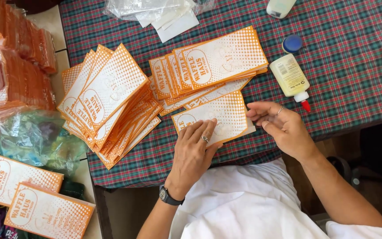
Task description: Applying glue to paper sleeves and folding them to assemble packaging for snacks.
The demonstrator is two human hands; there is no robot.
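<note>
Hands are both down at the lower middle of the frame, working on one orange-and-white paper sleeve [213, 116] lying flat on the plaid tablecloth [354, 75]. Left hand [195, 146] is pressed flat on top of it, fingers spread and relaxed, not clenched around anything, just holding it down. Right hand [279, 124] sits at the sleeve's right edge with the fingers curled in, pinching at the flap there as far as I can tell.

Looks to me like the pressing-the-seam stage: glue's on, edge is getting folded and flattened. The glue bottle [291, 79] lies on its side just above the right hand, red tip toward it, with its blue cap [292, 43] off and sitting further up.

Two fanned stacks [111, 97] of sleeves fill the middle and left-middle of the frame. Next bit probably needs firm, even pressure along that edge so it doesn't pop open.
</note>
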